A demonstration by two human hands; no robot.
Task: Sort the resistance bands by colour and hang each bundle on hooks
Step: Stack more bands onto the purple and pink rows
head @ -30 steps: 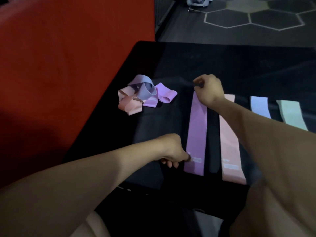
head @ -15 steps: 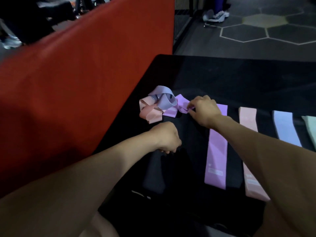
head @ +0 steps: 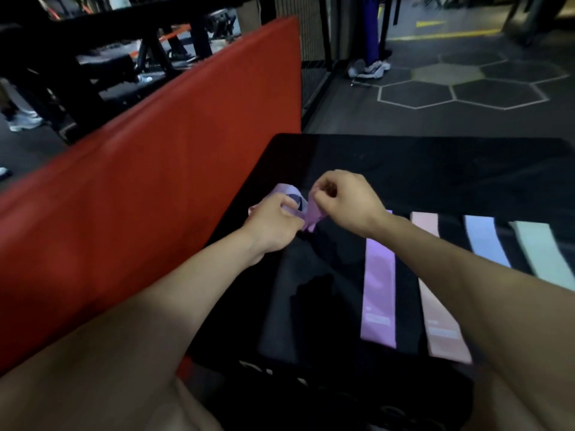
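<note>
My right hand [head: 343, 203] pinches the top of a purple band [head: 312, 214] at the tangled pile [head: 287, 194], and my left hand [head: 273, 223] grips the pile at its 8 o'clock side. The matching flat purple strip [head: 378, 290] lies at 5 o'clock from my right hand, its long axis running 12 to 6, nearer my right arm. Pink [head: 435, 275], blue [head: 485, 241] and mint [head: 541, 253] strips lie on the black table [head: 435, 169] beyond it at 3 o'clock.

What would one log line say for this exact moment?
left hand: grips tangled bands | right hand: pinches purple band from tangle | laid flat on table: four bands | hung: none
</note>
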